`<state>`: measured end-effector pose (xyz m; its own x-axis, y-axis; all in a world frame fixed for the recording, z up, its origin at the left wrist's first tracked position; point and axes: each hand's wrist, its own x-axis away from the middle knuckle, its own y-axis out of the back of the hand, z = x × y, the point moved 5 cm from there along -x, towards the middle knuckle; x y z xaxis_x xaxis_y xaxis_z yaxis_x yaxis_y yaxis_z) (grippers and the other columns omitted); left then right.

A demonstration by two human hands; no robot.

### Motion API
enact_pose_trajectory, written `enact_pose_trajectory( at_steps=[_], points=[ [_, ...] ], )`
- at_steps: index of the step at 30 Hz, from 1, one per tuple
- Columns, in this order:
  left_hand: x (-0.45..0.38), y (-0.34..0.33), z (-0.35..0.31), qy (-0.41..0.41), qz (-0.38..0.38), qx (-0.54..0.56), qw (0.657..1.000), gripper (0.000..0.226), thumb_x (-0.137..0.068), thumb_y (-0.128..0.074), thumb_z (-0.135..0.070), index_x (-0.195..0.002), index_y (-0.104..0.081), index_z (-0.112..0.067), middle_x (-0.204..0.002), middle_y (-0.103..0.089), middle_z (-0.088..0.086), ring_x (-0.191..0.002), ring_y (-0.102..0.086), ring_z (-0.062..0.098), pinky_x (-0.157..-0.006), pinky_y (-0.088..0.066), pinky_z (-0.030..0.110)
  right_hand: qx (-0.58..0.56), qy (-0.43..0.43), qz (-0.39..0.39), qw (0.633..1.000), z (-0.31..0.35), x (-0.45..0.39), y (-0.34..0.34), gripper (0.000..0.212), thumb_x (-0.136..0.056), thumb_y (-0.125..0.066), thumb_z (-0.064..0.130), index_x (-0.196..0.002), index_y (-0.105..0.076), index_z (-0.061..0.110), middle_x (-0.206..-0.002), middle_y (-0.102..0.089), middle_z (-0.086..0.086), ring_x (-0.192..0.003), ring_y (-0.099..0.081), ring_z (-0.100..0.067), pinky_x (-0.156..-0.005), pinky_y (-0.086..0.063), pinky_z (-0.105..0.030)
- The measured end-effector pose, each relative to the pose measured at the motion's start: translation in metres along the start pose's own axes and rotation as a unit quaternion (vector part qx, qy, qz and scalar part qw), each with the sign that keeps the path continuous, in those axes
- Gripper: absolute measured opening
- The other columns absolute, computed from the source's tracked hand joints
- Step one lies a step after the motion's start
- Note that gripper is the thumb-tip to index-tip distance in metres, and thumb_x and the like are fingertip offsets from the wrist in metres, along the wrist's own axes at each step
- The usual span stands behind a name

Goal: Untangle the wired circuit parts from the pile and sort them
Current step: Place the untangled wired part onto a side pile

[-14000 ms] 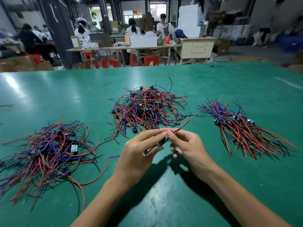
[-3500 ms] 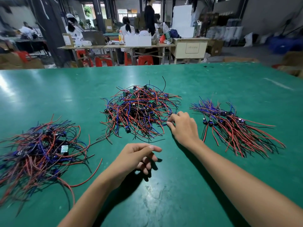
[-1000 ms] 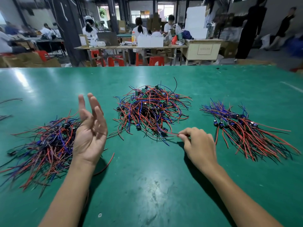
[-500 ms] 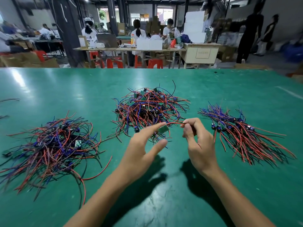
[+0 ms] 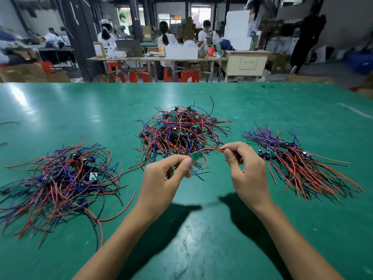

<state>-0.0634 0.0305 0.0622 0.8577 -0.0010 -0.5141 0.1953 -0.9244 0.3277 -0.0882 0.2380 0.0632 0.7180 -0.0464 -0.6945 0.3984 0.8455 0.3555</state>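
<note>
Three heaps of red, blue and black wired circuit parts lie on the green table (image 5: 201, 249). The tangled pile (image 5: 183, 130) is in the middle, a loose heap (image 5: 58, 178) at the left, a combed, aligned heap (image 5: 298, 160) at the right. Between my hands, just in front of the middle pile, hangs one wired part with a small green circuit board (image 5: 196, 155). My left hand (image 5: 165, 178) pinches the board's edge. My right hand (image 5: 245, 170) pinches its red wire (image 5: 212, 149) between thumb and forefinger.
Stray wire ends (image 5: 10, 123) lie at the table's far left edge. Beyond the table's far edge stand workbenches (image 5: 157, 59), red stools (image 5: 187, 75) and a beige cabinet (image 5: 246, 63), with several people seated and standing.
Over the last second my left hand came down from the left heap to the centre and took the board. My right hand lifted the red wire out of the middle pile.
</note>
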Motion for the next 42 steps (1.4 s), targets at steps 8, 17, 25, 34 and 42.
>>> enact_pose_trajectory(
  at_steps=[8, 17, 25, 34, 42],
  points=[
    [-0.005, -0.002, 0.016, 0.201, -0.008, 0.318, 0.926, 0.024, -0.092, -0.059, -0.031, -0.089, -0.075, -0.013, -0.086, -0.077, 0.01, -0.067, -0.068, 0.017, -0.061, -0.052, 0.02, -0.016, -0.002, 0.101, 0.995, 0.009, 0.016, -0.023, 0.01, -0.098, -0.057, 0.037, -0.101, -0.064, 0.03, -0.07, -0.066, 0.006, -0.063, -0.062, -0.013, -0.066, -0.052, -0.035],
    [-0.005, -0.008, 0.021, 0.244, 0.076, 0.381, 0.889, 0.043, -0.083, -0.067, -0.033, -0.12, -0.067, -0.011, -0.115, -0.074, 0.008, -0.099, -0.068, 0.014, -0.081, -0.054, 0.027, -0.288, -0.155, 0.158, 0.932, 0.012, 0.026, -0.044, 0.006, -0.091, -0.067, 0.028, -0.093, -0.072, 0.03, -0.067, -0.071, -0.01, -0.048, -0.057, -0.018, -0.049, -0.047, -0.025],
    [0.0, -0.01, 0.02, 0.267, 0.048, 0.347, 0.898, 0.026, -0.093, -0.056, -0.033, -0.102, -0.066, -0.011, -0.107, -0.077, 0.009, -0.092, -0.073, 0.019, -0.08, -0.06, 0.026, -0.286, -0.198, 0.2, 0.916, 0.021, 0.037, -0.058, 0.017, -0.09, -0.073, 0.033, -0.104, -0.075, 0.023, -0.092, -0.079, 0.001, -0.082, -0.075, -0.016, -0.07, -0.055, -0.023],
    [-0.03, 0.1, 0.034, 0.148, -0.192, 0.714, 0.657, 0.017, -0.097, -0.055, -0.017, -0.099, -0.067, -0.006, -0.114, -0.073, 0.014, -0.113, -0.069, 0.022, -0.095, -0.054, 0.027, -0.267, -0.297, 0.184, 0.898, 0.007, 0.033, -0.053, 0.022, -0.101, -0.058, 0.018, -0.101, -0.078, 0.012, -0.092, -0.078, -0.01, -0.089, -0.068, -0.012, -0.06, -0.051, -0.012],
    [-0.024, 0.099, 0.052, 0.133, -0.202, 0.284, 0.928, 0.069, -0.087, -0.055, 0.023, -0.141, -0.044, -0.018, -0.124, -0.067, 0.004, -0.108, -0.068, 0.012, -0.09, -0.055, 0.022, 0.19, -0.081, 0.195, 0.959, 0.0, 0.032, -0.056, 0.022, -0.094, -0.063, 0.04, -0.116, -0.067, 0.038, -0.086, -0.054, 0.013, -0.095, -0.051, -0.01, -0.074, -0.042, -0.031]
  ],
)
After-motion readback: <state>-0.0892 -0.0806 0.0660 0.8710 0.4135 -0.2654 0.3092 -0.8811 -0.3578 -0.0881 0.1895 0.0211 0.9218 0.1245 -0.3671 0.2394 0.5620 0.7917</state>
